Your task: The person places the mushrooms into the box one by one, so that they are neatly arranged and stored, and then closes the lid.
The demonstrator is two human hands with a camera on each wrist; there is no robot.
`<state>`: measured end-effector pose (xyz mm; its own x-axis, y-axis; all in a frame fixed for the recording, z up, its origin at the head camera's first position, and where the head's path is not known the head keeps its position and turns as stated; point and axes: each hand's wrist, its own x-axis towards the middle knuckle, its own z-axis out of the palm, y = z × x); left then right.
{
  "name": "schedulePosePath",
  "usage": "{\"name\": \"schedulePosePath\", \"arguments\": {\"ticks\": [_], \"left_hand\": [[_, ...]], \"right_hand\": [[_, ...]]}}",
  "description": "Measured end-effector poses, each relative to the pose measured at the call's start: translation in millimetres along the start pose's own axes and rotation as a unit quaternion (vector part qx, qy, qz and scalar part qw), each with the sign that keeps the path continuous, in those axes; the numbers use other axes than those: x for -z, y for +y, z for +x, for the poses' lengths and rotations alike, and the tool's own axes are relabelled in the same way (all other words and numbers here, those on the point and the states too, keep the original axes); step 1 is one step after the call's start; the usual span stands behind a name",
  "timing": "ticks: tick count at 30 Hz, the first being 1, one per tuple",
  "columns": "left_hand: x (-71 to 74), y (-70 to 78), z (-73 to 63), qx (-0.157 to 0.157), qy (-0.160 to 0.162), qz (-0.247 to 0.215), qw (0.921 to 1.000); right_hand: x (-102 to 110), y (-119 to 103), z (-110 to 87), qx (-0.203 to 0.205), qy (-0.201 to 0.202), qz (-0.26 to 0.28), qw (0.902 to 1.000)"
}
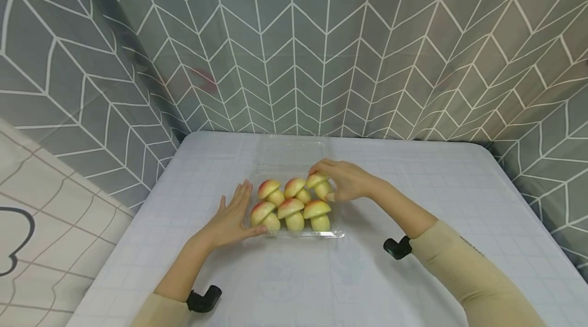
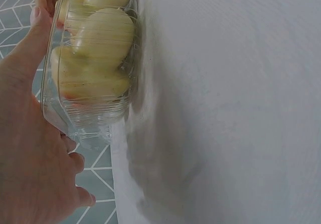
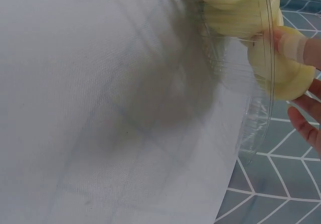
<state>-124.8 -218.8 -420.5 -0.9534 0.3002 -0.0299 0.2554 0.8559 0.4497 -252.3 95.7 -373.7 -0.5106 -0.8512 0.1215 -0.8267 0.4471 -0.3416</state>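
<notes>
A clear plastic clamshell box [image 1: 337, 234] holds several yellow, red-tinged mushroom-shaped pieces [image 1: 290, 208] in two rows. My right hand [image 1: 347, 179] grips the mushroom-shaped piece [image 1: 318, 180] at the back right corner, fingers over its cap and thumb at the near side. In the right wrist view, that pale yellow piece [image 3: 278, 58] sits between thumb and fingers at the box's rim. My left hand [image 1: 231, 220] rests against the box's left side with fingers spread and fairly straight, its thumb along the front edge. The left wrist view shows the ribbed box wall [image 2: 93, 106] beside this hand.
The box's clear lid [image 1: 292, 151] lies folded back behind it. A white cloth covers the table [image 1: 285, 286], and a grey patterned curtain [image 1: 298, 51] hangs along its far edge. Black wrist mounts [image 1: 204, 299] are on both forearms.
</notes>
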Motion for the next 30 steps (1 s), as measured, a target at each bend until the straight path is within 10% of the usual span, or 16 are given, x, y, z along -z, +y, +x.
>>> {"name": "schedulePosePath", "arguments": {"ticks": [30], "left_hand": [[0.1,0.2,0.4,0.006,-0.004,-0.005,1.0]], "right_hand": [[-5.8,-4.7,6.7,-0.004,0.016,0.007,0.9998]]}}
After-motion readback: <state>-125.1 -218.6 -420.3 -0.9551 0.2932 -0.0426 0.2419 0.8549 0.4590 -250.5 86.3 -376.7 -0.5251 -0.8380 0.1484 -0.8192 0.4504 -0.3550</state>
